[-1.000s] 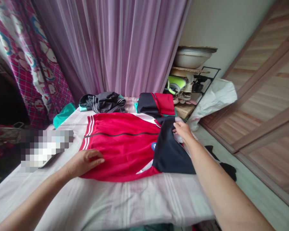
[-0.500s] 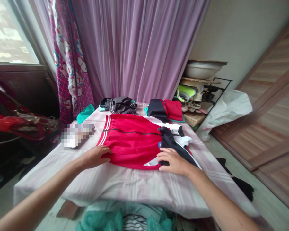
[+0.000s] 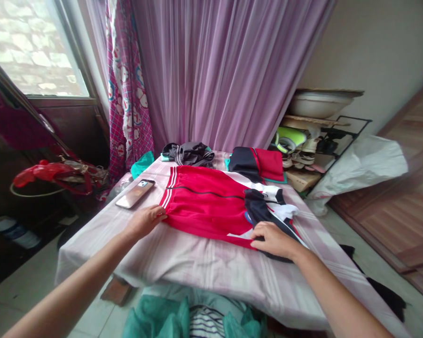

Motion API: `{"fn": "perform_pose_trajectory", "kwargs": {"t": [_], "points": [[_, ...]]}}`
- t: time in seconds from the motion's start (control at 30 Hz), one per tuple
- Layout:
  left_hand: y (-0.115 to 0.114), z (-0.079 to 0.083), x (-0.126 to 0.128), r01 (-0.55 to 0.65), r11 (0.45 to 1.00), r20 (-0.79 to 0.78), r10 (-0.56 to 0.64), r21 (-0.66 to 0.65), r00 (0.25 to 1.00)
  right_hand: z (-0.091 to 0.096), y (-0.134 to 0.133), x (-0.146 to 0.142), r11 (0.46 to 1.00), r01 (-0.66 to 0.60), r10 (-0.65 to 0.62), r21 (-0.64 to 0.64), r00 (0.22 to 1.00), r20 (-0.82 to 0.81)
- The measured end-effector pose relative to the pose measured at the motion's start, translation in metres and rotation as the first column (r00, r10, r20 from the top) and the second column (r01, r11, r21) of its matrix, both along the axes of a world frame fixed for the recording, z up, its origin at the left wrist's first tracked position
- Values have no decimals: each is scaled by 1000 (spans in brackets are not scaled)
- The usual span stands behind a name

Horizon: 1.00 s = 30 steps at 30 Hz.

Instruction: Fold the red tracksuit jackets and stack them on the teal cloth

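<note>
A red track jacket [image 3: 207, 204] lies flat on the table, with a zip line across it and white stripes on its hem at the left. Its navy-and-white sleeves [image 3: 259, 210] are folded over at the right end. My left hand [image 3: 146, 221] pinches the near corner of the striped hem. At the near right edge, my right hand [image 3: 275, 240] has its fingers curled closed on the jacket beside the navy sleeve; its fingertips are partly hidden.
A phone [image 3: 136, 193] lies left of the jacket on the checked tablecloth [image 3: 197, 267]. Behind are a dark garment pile [image 3: 188, 154] and a folded navy-and-red garment [image 3: 255, 163]. A shelf with a basin [image 3: 322, 103] and a white sack [image 3: 361, 162] stand at the right.
The view has swung left. My left fingers have closed on the hem corner, and my right fingers, spread on the jacket before, have curled in at its near edge.
</note>
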State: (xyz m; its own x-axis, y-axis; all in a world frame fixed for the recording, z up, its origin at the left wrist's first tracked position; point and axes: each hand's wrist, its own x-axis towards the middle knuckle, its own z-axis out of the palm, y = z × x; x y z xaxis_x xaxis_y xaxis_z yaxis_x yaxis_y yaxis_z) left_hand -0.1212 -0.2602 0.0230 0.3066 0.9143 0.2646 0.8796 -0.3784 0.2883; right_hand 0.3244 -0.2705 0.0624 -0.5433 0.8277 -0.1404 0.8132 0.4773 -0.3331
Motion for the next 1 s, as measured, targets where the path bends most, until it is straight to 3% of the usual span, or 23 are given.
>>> {"fn": "perform_pose_trajectory", "kwargs": {"t": [0.13, 0.2, 0.33, 0.43, 0.53, 0.63, 0.7, 0.77, 0.87, 1.0], "points": [[-4, 2, -4, 262, 964, -118, -256, 36, 959, -1, -4, -1, 999, 5, -6, 36, 999, 32], [-8, 4, -9, 318, 947, -156, -309, 39, 938, 2, -8, -1, 1000, -2, 2, -11, 998, 62], [-13, 9, -17, 310, 946, -178, -290, 94, 940, 9, -9, 4, 986, 36, -28, -162, 998, 51], [-15, 10, -17, 306, 946, -187, -284, 104, 940, 4, 4, 18, 977, 78, -90, -199, 995, -52], [-18, 6, -15, 309, 948, -213, -287, 77, 934, -6, 26, 33, 952, 240, -282, -189, 930, -236], [-18, 2, -15, 288, 956, -204, -271, 58, 941, -12, 49, 38, 829, 559, -530, -7, 782, -329], [-15, 0, -14, 267, 963, -182, -256, 43, 949, -14, 65, 33, 734, 673, -618, 95, 719, -316], [-11, -1, -14, 255, 967, -155, -248, 25, 956, -15, 81, 25, 712, 695, -648, 103, 706, -286], [-7, -3, -15, 262, 965, -104, -260, 7, 960, -19, 99, 16, 727, 687, -654, 12, 697, -296], [-4, -4, -17, 296, 955, -52, -295, 4, 954, -17, 102, 37, 718, 692, -652, -73, 633, -417]]}}
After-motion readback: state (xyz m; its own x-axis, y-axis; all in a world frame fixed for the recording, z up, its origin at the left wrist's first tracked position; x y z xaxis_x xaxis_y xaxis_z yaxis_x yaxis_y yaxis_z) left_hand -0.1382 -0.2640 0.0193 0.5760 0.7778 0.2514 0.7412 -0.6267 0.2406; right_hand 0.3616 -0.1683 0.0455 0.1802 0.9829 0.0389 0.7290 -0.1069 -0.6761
